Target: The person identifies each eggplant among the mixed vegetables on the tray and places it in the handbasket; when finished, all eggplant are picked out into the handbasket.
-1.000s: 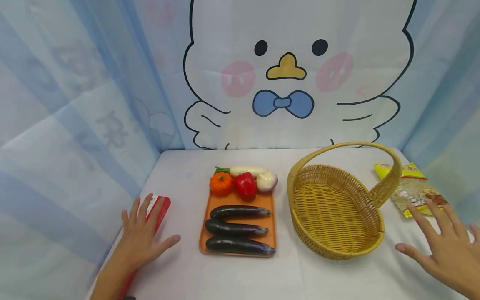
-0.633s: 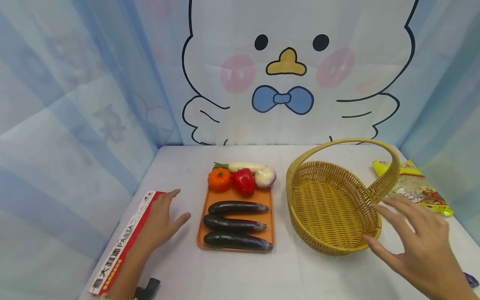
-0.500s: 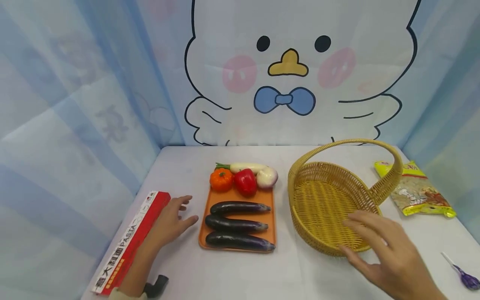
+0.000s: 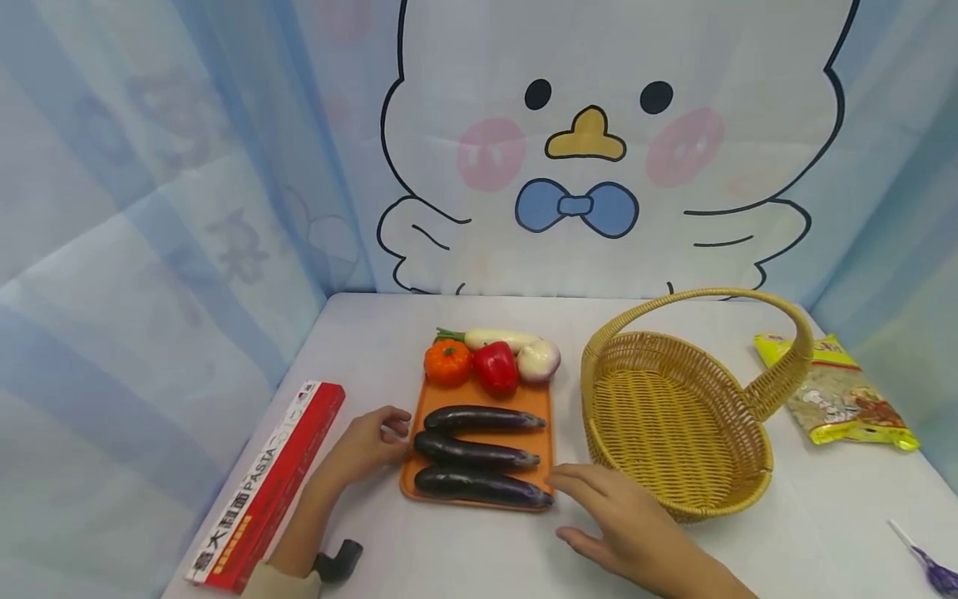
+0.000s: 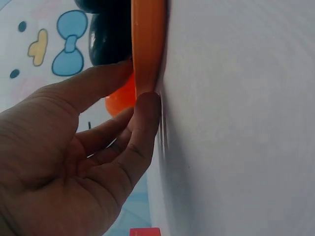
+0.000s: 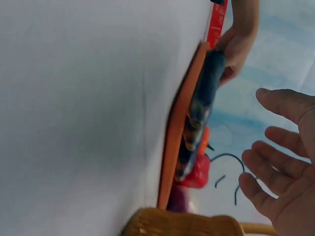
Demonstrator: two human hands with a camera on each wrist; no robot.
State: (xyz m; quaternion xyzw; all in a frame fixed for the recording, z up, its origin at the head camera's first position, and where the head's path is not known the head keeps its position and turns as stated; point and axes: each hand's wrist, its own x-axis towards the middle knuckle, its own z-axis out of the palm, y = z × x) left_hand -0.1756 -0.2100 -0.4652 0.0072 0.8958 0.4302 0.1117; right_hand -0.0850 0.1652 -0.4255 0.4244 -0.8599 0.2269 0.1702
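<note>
An orange tray on the white table carries three dark eggplants side by side. Along its far end lie an orange pumpkin, a red bell pepper, a white radish and a purple-white round vegetable. My left hand is at the tray's left side; in the left wrist view, its thumb and fingers pinch the tray's rim. My right hand, fingers extended and thumb apart, hovers near the tray's right front corner and holds nothing.
A wicker basket with a tall handle stands right of the tray. Farther right lie a yellow-trimmed food bag and a purple lollipop. A red-and-white pasta box lies along the left. A printed curtain hangs behind.
My left hand has moved right from over the pasta box to the tray's left rim. My right hand has swept left from near the food bag, past the basket, to the tray's right side.
</note>
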